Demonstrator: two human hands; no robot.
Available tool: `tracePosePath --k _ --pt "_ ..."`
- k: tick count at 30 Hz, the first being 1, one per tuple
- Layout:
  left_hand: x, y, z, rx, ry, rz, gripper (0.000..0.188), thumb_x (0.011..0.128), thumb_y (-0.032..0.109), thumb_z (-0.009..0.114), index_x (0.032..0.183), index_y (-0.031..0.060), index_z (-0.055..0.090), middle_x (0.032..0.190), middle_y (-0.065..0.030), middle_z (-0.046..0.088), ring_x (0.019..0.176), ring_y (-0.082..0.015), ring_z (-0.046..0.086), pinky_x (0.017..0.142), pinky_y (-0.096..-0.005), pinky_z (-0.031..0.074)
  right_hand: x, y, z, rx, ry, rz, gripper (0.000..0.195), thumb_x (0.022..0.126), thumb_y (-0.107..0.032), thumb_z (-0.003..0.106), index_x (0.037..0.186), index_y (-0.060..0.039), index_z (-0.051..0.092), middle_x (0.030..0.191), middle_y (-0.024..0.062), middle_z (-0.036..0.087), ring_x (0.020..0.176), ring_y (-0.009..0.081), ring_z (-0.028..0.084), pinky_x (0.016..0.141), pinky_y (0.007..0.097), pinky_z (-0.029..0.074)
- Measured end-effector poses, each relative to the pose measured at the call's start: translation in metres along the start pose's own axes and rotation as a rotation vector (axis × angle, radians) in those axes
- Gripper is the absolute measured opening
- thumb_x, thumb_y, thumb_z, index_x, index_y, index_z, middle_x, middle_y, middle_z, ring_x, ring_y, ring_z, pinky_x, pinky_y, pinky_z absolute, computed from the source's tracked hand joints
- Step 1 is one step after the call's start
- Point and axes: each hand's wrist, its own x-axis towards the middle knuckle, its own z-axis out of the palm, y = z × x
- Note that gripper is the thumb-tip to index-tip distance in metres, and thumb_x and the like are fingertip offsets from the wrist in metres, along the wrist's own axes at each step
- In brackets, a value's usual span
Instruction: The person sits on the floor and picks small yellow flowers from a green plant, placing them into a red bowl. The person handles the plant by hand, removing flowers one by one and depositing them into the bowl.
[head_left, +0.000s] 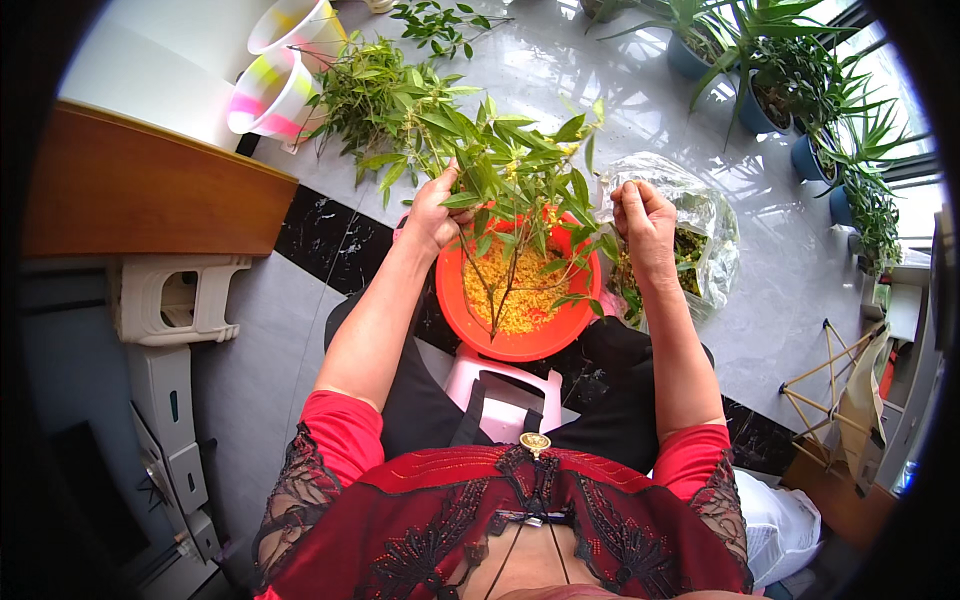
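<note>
A leafy branch (480, 165) with small yellow flowers is held in my left hand (439, 212), its bare forked stems hanging over a red plastic basin (517, 346). Small yellow blossoms (517, 289) cover much of the basin's inside. To the right of the branch, my right hand (643, 217) is raised with thumb and fingers pinched together; whether a small blossom is between the fingertips I cannot tell. Just beyond and below that hand lies a clear plastic bag (716, 232) with leafy cuttings in it. The basin rests by a pink plastic stool (480, 382) between my knees.
A heap of cut branches (367, 97) lies on the grey tiled floor, beside two colourful bins (277, 94). Potted plants (761, 105) line the window at the right. A wooden cabinet (165, 184) stands left, a folding stool (840, 382) right.
</note>
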Motion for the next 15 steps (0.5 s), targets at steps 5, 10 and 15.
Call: tracePosePath --k 5,10,15 --pt "-0.002 0.001 -0.001 -0.021 0.016 -0.024 0.031 0.096 0.04 0.042 0.089 0.0124 0.055 0.058 0.0015 0.048 0.04 -0.0089 0.033 0.039 -0.0235 0.023 -0.012 0.012 0.025 -0.625 -0.188 -0.156 0.02 0.086 -0.012 0.051 0.072 0.0008 0.059 0.063 0.0111 0.058 0.056 0.0202 0.054 0.056 0.0335 0.045" --pt "-0.006 -0.003 0.021 0.035 0.037 -0.089 0.035 0.095 0.045 0.041 0.08 0.014 0.049 0.054 0.0047 0.036 0.04 -0.0068 0.026 0.04 -0.0224 0.019 -0.018 0.025 0.05 -0.674 -0.287 -0.042 0.022 0.084 -0.014 0.052 0.079 0.0056 0.06 0.068 0.0261 0.057 0.065 0.0385 0.059 0.062 0.0423 0.045" --pt "0.001 -0.012 0.017 0.019 0.112 -0.092 0.031 0.091 0.043 0.05 0.086 0.0127 0.054 0.059 0.0061 0.038 0.045 -0.0045 0.029 0.04 -0.019 0.023 -0.017 0.03 0.052 -0.405 -0.409 0.165 0.025 0.085 -0.015 0.05 0.088 0.0061 0.062 0.064 0.012 0.058 0.059 0.0163 0.054 0.056 0.0311 0.043"
